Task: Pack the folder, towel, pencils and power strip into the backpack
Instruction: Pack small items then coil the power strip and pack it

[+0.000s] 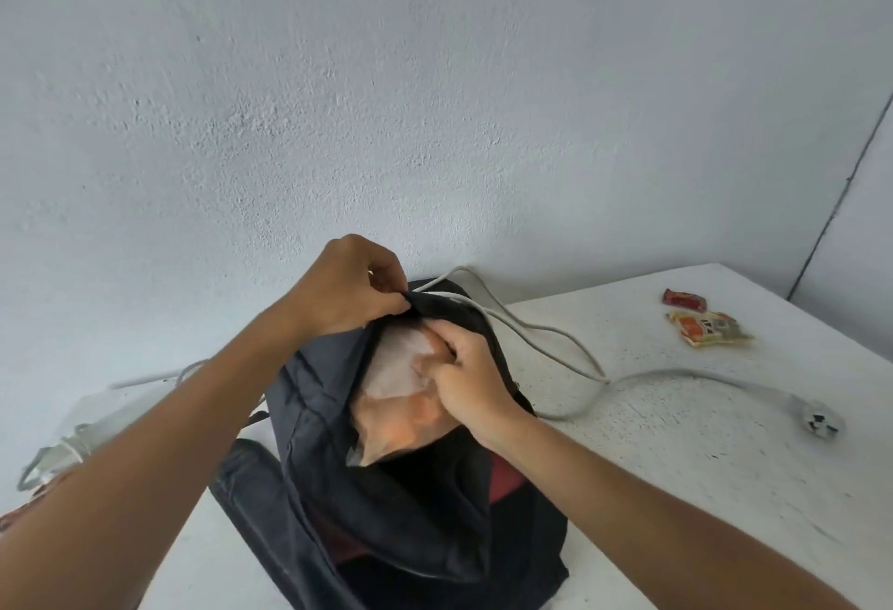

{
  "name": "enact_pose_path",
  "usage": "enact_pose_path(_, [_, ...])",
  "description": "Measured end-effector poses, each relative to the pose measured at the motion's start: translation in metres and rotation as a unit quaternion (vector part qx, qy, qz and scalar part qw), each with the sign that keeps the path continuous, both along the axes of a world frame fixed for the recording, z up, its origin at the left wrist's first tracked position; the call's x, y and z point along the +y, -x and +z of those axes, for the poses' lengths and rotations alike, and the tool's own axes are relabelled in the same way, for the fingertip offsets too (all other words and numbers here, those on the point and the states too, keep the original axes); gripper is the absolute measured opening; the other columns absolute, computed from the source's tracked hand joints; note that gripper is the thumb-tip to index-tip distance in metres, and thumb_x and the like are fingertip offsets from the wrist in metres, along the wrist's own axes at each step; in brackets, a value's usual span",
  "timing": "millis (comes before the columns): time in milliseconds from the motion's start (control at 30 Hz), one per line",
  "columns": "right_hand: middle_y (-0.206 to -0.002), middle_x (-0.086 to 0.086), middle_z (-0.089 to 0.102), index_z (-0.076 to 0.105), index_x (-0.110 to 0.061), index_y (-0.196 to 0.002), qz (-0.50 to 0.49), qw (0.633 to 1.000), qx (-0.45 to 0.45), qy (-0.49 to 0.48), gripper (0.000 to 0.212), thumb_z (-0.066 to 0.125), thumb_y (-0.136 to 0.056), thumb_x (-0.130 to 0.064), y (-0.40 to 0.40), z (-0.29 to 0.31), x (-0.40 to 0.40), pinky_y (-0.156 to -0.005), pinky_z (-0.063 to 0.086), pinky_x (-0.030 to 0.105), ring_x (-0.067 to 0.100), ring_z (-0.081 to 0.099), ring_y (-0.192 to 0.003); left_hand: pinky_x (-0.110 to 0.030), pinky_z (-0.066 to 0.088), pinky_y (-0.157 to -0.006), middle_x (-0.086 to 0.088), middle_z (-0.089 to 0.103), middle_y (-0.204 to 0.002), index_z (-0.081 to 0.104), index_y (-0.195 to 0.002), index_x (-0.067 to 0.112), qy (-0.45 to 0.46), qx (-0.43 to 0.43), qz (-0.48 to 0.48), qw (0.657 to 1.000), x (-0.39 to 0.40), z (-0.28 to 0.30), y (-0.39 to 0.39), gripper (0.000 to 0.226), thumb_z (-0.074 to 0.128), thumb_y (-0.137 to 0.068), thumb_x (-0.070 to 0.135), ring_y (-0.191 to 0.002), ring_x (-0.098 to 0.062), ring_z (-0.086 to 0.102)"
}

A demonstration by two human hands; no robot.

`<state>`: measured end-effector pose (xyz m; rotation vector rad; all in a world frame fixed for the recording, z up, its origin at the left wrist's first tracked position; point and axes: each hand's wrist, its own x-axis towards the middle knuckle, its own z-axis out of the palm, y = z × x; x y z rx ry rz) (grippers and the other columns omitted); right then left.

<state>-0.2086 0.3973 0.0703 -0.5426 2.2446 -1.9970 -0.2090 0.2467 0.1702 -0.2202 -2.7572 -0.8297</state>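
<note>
Left hand (348, 283) pinches the backpack (386, 488) rim open; right hand (466, 375) fingers grip the towel (396, 368), pushing it in; next, likely the power strip (92, 426) at lower left.

Single head-worn wide-angle view, forward and down, close over the backpack (386, 488) on the table (676, 416).

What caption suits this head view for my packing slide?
Left hand holds the backpack open while right hand pushes a translucent folder inside.
</note>
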Motion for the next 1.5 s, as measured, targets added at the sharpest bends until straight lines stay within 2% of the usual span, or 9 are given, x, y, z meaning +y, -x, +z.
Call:
enact_pose_path(267, [-0.124, 0.017, 0.058, 0.049, -0.004, -0.127, 0.038, 0.955, 0.122, -0.267, 0.037, 0.047, -0.090, -0.006, 0.010, 0.011, -0.040, -0.100, 0.044, 0.039, 0.032, 0.055, -0.116, -0.008, 0.043, -0.058, 0.005, 0.067, -0.065, 0.069, -0.067, 0.019, -0.018, 0.069, 0.009, 0.997, 0.009, -0.009, -0.007, 0.015, 0.076, -0.071, 0.005, -0.063, -0.003, 0.058])
enact_pose_path(600, [-0.139, 0.013, 0.047, 0.045, -0.010, -0.134, -0.005, 0.840, 0.261, -0.475, 0.038, 0.043, -0.098, -0.024, 0.019, 0.021, -0.073, -0.104, 0.037, 0.034, 0.027, 0.046, -0.127, -0.011, 0.045, -0.063, 0.003, 0.069, -0.069, 0.071, -0.069, 0.020, -0.037, 0.082, 0.033, 0.995, -0.006, -0.012, -0.005, 0.014, 0.076, -0.073, 0.007, -0.065, -0.008, 0.062])
enact_pose_path(767, [-0.123, 0.016, 0.059, 0.057, -0.007, -0.120, 0.145, 0.825, 0.252, -0.484, 0.033, 0.039, -0.097, -0.023, 0.002, 0.008, -0.065, -0.087, 0.044, 0.037, 0.033, 0.056, -0.111, -0.009, 0.044, -0.060, 0.003, 0.069, -0.067, 0.070, -0.068, 0.020, -0.043, 0.067, 0.019, 0.997, -0.003, -0.011, -0.008, 0.015, 0.077, -0.072, 0.008, -0.062, -0.005, 0.060])
enact_pose_path(1000, [-0.143, 0.019, 0.044, 0.044, 0.000, -0.137, 0.232, 0.773, 0.210, -0.552, 0.040, 0.046, -0.099, -0.013, 0.008, 0.011, -0.071, -0.104, 0.031, 0.034, 0.030, 0.041, -0.132, -0.008, 0.039, -0.053, 0.011, 0.062, -0.059, 0.069, -0.067, 0.015, -0.056, 0.001, -0.021, 0.998, -0.001, -0.017, -0.014, 0.014, 0.078, -0.074, 0.006, -0.051, 0.003, 0.053])
enact_pose_path(1133, [-0.154, 0.010, 0.026, 0.027, -0.012, -0.148, 0.214, 0.790, 0.242, -0.521, 0.049, 0.034, -0.103, -0.030, 0.015, 0.011, -0.078, -0.113, 0.018, 0.034, 0.024, 0.025, -0.140, -0.021, 0.046, -0.061, 0.000, 0.066, -0.067, 0.067, -0.069, 0.019, -0.111, -0.014, -0.010, 0.994, -0.016, -0.026, -0.005, 0.016, 0.076, -0.077, 0.008, -0.061, -0.008, 0.059])
enact_pose_path(1267, [-0.100, 0.017, 0.063, 0.062, -0.004, -0.104, 0.263, 0.808, 0.226, -0.476, 0.028, 0.042, -0.095, -0.020, 0.010, 0.012, -0.054, -0.076, 0.041, 0.033, 0.031, 0.058, -0.092, -0.016, 0.043, -0.060, -0.001, 0.065, -0.068, 0.060, -0.066, 0.025, -0.061, 0.031, 0.045, 0.997, -0.006, -0.046, 0.014, 0.024, 0.070, -0.076, 0.005, -0.063, -0.012, 0.056])
enact_pose_path(1367, [-0.122, 0.008, 0.063, 0.060, -0.015, -0.121, 0.352, 0.804, 0.194, -0.438, 0.031, 0.051, -0.092, -0.023, 0.006, 0.013, -0.015, -0.091, 0.046, 0.032, 0.025, 0.057, -0.110, -0.020, 0.040, -0.057, 0.007, 0.058, -0.061, 0.056, -0.065, 0.027, 0.029, 0.015, 0.022, 0.999, 0.002, -0.053, 0.026, 0.023, 0.065, -0.074, 0.008, -0.061, -0.008, 0.053])
enact_pose_path(1433, [-0.130, 0.001, 0.062, 0.057, -0.019, -0.130, 0.366, 0.857, 0.106, -0.347, 0.036, 0.054, -0.094, -0.019, 0.011, 0.028, 0.024, -0.101, 0.043, 0.027, 0.014, 0.057, -0.118, -0.024, 0.039, -0.060, 0.012, 0.054, -0.062, 0.057, -0.066, 0.028, 0.131, -0.041, -0.012, 0.991, 0.013, -0.055, 0.036, 0.017, 0.064, -0.073, 0.016, -0.064, -0.010, 0.055])
enact_pose_path(1500, [-0.112, 0.007, 0.070, 0.064, -0.013, -0.119, 0.303, 0.925, 0.028, -0.227, 0.027, 0.054, -0.094, -0.011, 0.025, 0.041, 0.063, -0.084, 0.053, 0.026, 0.015, 0.069, -0.098, -0.028, 0.044, -0.062, 0.011, 0.054, -0.069, 0.058, -0.069, 0.027, 0.274, -0.099, -0.025, 0.956, 0.030, -0.056, 0.044, 0.009, 0.062, -0.075, 0.023, -0.071, -0.015, 0.056])
